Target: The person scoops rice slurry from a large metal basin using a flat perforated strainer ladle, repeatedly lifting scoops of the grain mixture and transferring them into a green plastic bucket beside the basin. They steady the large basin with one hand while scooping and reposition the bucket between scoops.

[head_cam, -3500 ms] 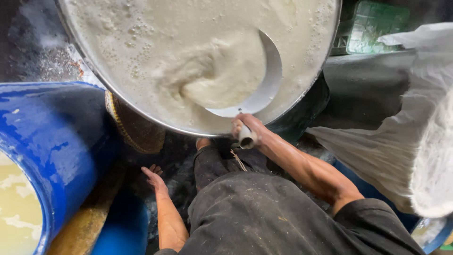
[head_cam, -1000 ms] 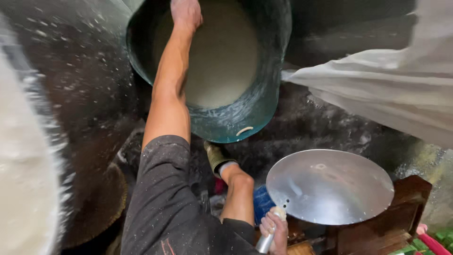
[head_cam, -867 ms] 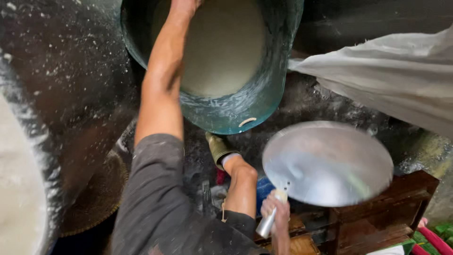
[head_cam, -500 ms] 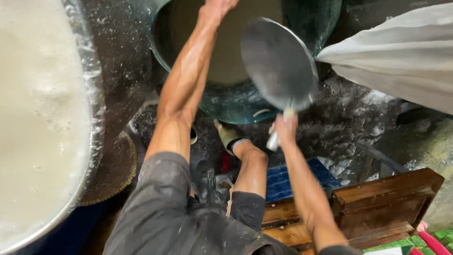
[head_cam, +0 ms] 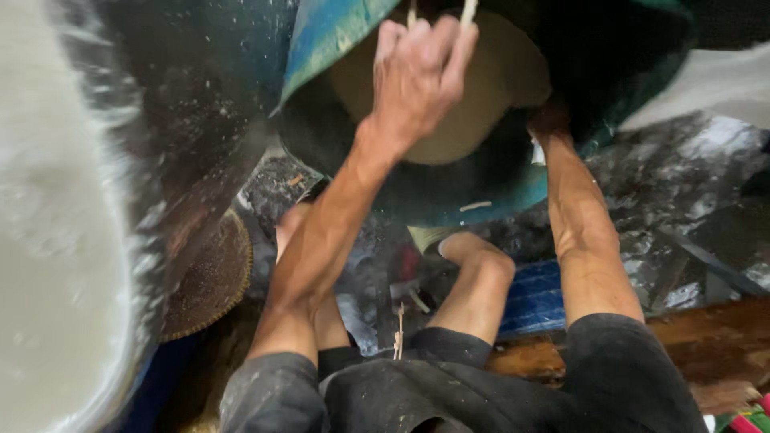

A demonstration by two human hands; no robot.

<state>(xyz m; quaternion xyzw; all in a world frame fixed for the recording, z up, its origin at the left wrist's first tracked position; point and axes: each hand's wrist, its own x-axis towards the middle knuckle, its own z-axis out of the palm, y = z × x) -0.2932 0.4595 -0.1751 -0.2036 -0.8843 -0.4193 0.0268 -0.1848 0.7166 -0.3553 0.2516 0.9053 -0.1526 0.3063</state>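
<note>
Left hand [head_cam: 417, 76] up at 12 o'clock, fingers curled shut around thin pale sticks [head_cam: 468, 10] that run out past the top edge. Right hand hidden: right forearm [head_cam: 579, 216] reaches to 1 o'clock and vanishes behind the rim of the teal tub [head_cam: 497, 200], so open or closed cannot be told. Tub tilted toward the body, mouth open, pale creamy liquid [head_cam: 473, 112] pooled inside, just beyond the left hand.

Judged handling: keep tub tilt steady while working over the liquid; keep sticks gripped low and firm, wrist above the rim, not against it. Slopping over the near lip looks likely if tilt deepens.

Edges and room: large metal basin [head_cam: 72, 240] full of white frothy liquid crowding 9 o'clock, rim near the left elbow. Woven round mat [head_cam: 212, 277] at 8 o'clock beneath it. Wet dark floor [head_cam: 690, 184] at 3 o'clock, the widest open side. Wooden box [head_cam: 706, 353] at 4 o'clock, blue crate [head_cam: 533, 297] just beside the right knee. Bare knees tucked under the tub, little slack there.
</note>
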